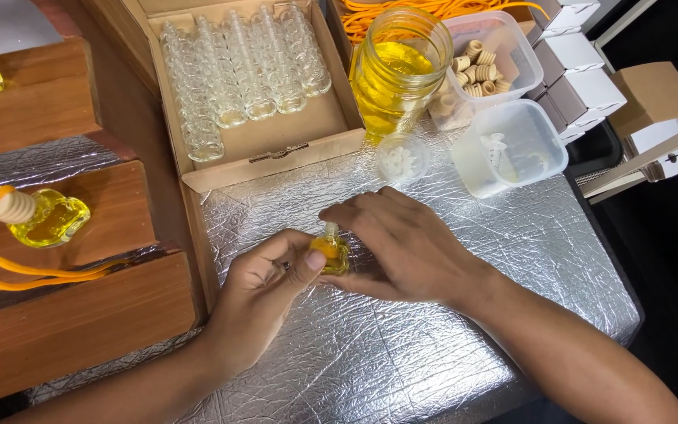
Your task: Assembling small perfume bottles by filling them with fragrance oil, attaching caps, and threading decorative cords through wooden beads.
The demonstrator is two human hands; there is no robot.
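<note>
A small glass bottle (332, 253) filled with yellow liquid stands upright near the middle of the silver, crinkled foil surface (402, 345), with a pale neck or stopper showing at its top; its exact outline is partly hidden by fingers. The left hand (264, 286) is curled around the bottle from the left, its thumb pressed against the front of the glass and the other fingers folded behind, so it is closed on the bottle. The right hand (402, 247) comes in from the right with its fingers bent and drawn together over the top of the bottle, the fingertips meeting at the pale neck; whether they pinch something small there cannot be told. The two hands are close together, touching the same bottle. Behind them, an open cardboard box (264, 153) holds rows of empty clear bottles (237, 67). Just right of the box stands a glass jar (398, 71) part full of yellow liquid, and in front of it a small round clear dish (400, 159) with white bits inside. Further right are two clear plastic tubs, one (490, 59) holding ribbed wooden caps and one (512, 148) holding a few white pieces. On the wooden steps (80, 314) at the left lies a filled bottle (49, 220) with a wooden cap and an orange cord (25, 275).
</note>
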